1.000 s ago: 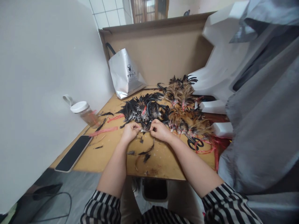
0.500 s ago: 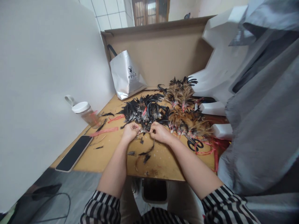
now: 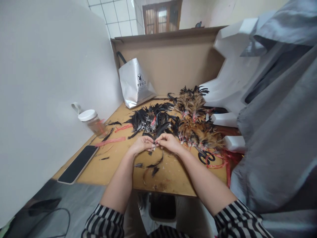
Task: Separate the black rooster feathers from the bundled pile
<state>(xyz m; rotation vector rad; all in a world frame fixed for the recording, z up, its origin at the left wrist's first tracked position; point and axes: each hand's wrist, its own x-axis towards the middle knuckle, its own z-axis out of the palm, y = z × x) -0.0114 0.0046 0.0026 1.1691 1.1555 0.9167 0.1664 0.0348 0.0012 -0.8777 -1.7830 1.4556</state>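
Note:
My left hand (image 3: 142,144) and my right hand (image 3: 168,143) meet over the front of the table, fingertips pinched together. A dark feather (image 3: 162,129) rises from between them, its pale quill end near my fingertips. How many feathers each hand grips is partly hidden by the fingers. Just behind lies a pile of black feathers (image 3: 141,119) with a red strip (image 3: 153,121) across it. To the right are brown feather bundles (image 3: 205,135) tied at their bases, and more tan bundles (image 3: 190,102) behind those. Loose dark feathers (image 3: 155,171) lie before my hands.
Black-handled scissors (image 3: 206,157) and red plastic ribbon (image 3: 218,164) lie at right. At left are a phone (image 3: 78,164), a lidded jar (image 3: 92,123) and red strips (image 3: 111,141). A silver bag (image 3: 135,84) stands behind. Grey cloth (image 3: 277,132) hangs at right; a white panel (image 3: 61,82) borders the left.
My hands have come together from slightly apart, and a dark feather now stands up between them. The whole view has shifted down a little.

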